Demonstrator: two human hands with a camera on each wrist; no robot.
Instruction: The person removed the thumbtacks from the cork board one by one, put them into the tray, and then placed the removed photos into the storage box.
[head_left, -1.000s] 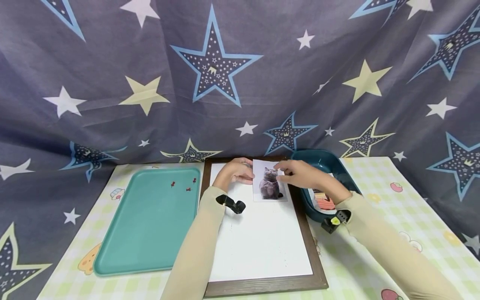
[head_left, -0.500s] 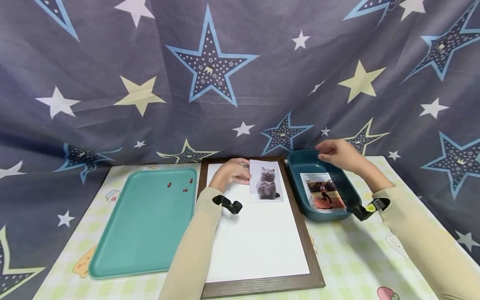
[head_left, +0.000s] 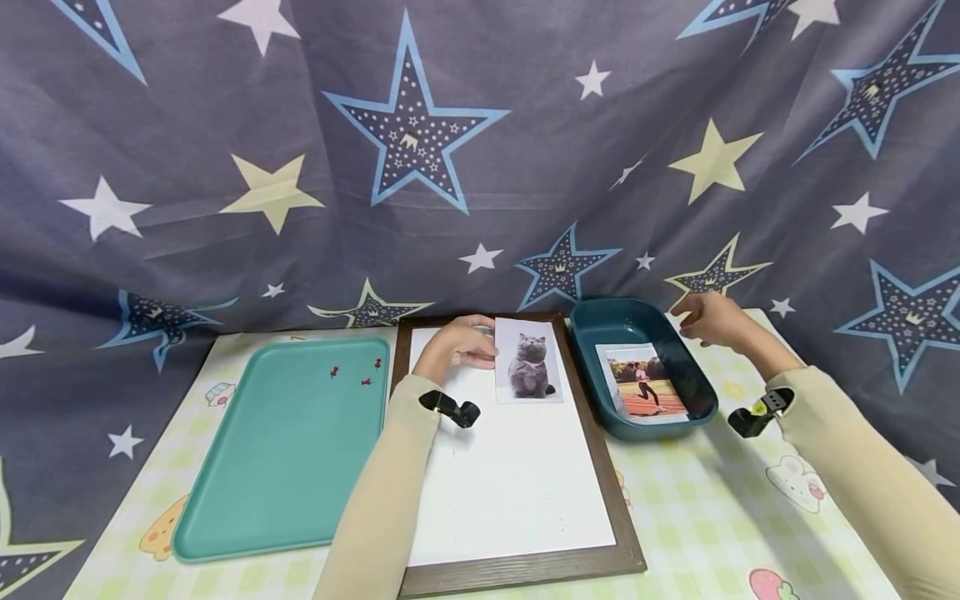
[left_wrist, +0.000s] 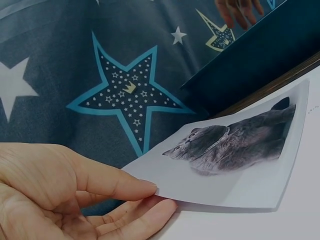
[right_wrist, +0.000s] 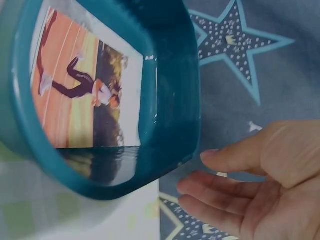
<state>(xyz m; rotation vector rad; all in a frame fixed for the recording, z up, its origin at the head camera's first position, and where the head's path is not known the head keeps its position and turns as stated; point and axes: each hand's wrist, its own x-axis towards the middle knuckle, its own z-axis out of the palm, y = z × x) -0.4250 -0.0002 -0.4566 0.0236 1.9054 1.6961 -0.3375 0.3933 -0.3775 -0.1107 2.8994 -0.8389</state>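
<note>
A photo of a grey cat (head_left: pixel 531 367) lies over the upper part of a white board (head_left: pixel 517 492) with a brown frame. My left hand (head_left: pixel 467 342) pinches the photo's left edge between thumb and fingers; in the left wrist view the photo (left_wrist: pixel 235 150) bends slightly above the board. My right hand (head_left: pixel 716 321) is beside the far right rim of a dark teal bin (head_left: pixel 697 387), holding nothing, thumb and fingers apart. In the right wrist view its fingertips (right_wrist: pixel 192 184) are close to the rim. Inside the bin lies a photo of a runner on a track (head_left: pixel 647 383).
Left of the board is a flat teal tray (head_left: pixel 277 467) with several red push pins (head_left: pixel 334 372) near its top right. A green checked cloth (head_left: pixel 720 533) covers the table. Behind it hangs a dark curtain with stars (head_left: pixel 450 242).
My right hand has let go of the cat photo and moved right, past the bin to its far right rim. My left hand stays on the photo's left edge.
</note>
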